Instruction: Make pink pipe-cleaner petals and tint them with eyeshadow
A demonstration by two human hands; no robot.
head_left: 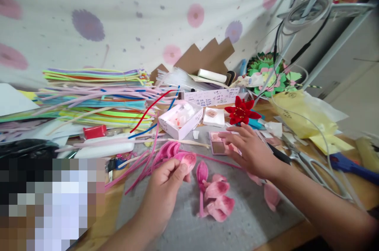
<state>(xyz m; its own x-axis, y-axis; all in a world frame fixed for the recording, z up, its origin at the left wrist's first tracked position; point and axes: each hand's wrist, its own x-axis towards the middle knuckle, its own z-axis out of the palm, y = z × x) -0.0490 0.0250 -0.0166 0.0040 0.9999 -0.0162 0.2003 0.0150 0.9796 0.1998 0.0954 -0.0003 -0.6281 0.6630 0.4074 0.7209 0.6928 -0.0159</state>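
Note:
My left hand (164,187) is closed on a pink fuzzy petal (187,160) made of pipe cleaner, held over the grey mat (183,223). Several more pink petals (217,199) lie on the mat just to its right. My right hand (248,148) is stretched out flat, fingers apart, resting over a small pink palette (218,146). A finished red flower (241,112) stands just beyond my right fingertips. Long pink pipe cleaners (142,164) run across the mat to the left.
A tall stack of coloured pipe cleaners (94,97) fills the left. A white open box (180,118) and a white card box (214,116) sit behind the mat. Scissors (308,162), a yellow plastic bag (304,112) and a blue-handled tool (352,166) lie at right.

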